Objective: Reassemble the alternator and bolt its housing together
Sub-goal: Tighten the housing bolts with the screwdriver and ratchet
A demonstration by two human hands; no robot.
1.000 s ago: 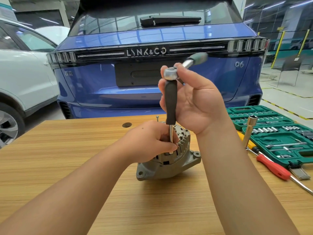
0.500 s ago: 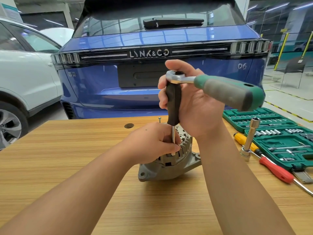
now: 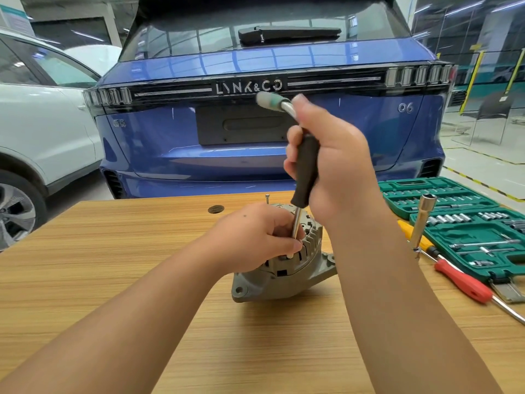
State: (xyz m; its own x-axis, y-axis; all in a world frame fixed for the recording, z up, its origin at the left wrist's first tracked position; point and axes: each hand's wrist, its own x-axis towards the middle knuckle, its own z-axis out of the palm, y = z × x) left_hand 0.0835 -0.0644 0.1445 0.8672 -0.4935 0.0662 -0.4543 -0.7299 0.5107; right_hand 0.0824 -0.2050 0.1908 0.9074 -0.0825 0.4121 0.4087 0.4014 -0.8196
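Note:
The grey alternator [image 3: 284, 274] sits on the wooden table [image 3: 142, 251] at the middle. My left hand [image 3: 255, 237] rests on top of it and pinches the thin steel shaft [image 3: 297, 223] of an upright extension tool. My right hand [image 3: 335, 166] grips the tool's black grip [image 3: 306, 172] and the head of a ratchet on top. The ratchet's green handle [image 3: 270, 100] points away to the left and is blurred. A loose bolt [image 3: 267, 198] stands upright just behind the alternator.
An open green socket set [image 3: 468, 220] lies at the right. Beside it stands a long steel socket [image 3: 423, 223], with a yellow screwdriver [image 3: 412, 231] and a red screwdriver [image 3: 463, 282]. A blue car [image 3: 255, 137] is parked right behind the table, a white one [image 3: 42, 123] at left.
The ratchet handle has swung from pointing right toward me to pointing away to the left. My left hand has stayed on the shaft and alternator.

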